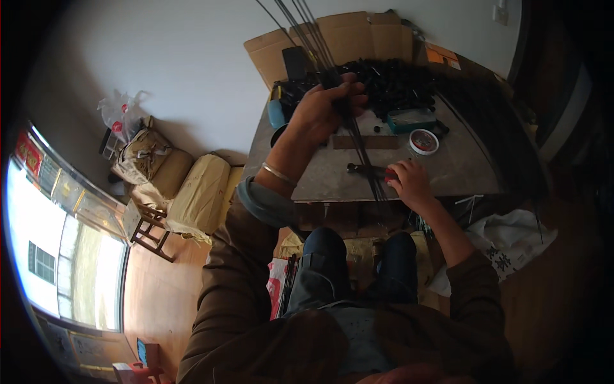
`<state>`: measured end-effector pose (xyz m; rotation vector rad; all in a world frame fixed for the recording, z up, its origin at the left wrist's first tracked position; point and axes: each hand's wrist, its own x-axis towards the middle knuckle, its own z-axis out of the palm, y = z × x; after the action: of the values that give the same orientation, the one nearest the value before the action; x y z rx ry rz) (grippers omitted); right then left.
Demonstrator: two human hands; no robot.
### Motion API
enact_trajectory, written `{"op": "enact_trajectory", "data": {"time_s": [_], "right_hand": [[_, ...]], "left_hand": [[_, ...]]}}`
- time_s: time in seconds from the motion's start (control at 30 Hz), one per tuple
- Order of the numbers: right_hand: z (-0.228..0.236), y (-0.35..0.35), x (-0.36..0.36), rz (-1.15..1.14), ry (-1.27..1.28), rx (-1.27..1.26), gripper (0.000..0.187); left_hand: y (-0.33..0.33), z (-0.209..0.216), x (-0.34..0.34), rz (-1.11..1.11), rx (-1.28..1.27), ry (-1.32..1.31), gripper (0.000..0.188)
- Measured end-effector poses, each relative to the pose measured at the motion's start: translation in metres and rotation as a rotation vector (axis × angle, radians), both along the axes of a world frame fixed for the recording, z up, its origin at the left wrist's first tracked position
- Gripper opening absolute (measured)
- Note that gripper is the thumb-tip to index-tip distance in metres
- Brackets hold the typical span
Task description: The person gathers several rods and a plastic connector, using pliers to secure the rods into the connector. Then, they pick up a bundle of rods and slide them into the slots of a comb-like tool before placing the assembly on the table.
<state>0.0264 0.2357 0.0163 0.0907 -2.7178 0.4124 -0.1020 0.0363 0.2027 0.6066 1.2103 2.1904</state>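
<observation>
My left hand (323, 109) is raised over the table, its fingers wrapped round a bundle of thin dark rods (359, 144). The rods spread apart toward the top of the view, and their lower ends slant down past the table's front edge, where they blur. My right hand (412, 182) is closed on a red-handled tool (390, 175) low over the front of the table. Behind the rods, a dark rounded end (352, 168) points left from the tool's side. The tool's exact kind is hard to make out.
A heap of black parts (384, 77) covers the table's back, before cardboard (358, 38). Nearer are a round tin (423, 142), a green box (412, 120) and a flat brown strip (364, 142). Long dark rods (492, 128) lie right. A white sack (511, 240) is below.
</observation>
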Motion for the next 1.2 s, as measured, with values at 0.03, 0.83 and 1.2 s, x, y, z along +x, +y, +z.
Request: {"op": "enact_trajectory", "data": {"time_s": [0.03, 0.83, 1.2], "right_hand": [[-0.004, 0.004, 0.002, -0.041, -0.041, 0.017, 0.041], [0.043, 0.240, -0.027, -0.716, -0.284, 0.212, 0.023], [0.133, 0.117, -0.007, -0.221, 0.183, -0.792, 0.024]], "left_hand": [[-0.001, -0.003, -0.001, -0.010, -0.012, 0.009, 0.032], [-0.012, -0.006, 0.041, -0.181, -0.104, 0.054, 0.029], [0.016, -0.005, 0.043, -0.023, -0.119, -0.021, 0.030]]}}
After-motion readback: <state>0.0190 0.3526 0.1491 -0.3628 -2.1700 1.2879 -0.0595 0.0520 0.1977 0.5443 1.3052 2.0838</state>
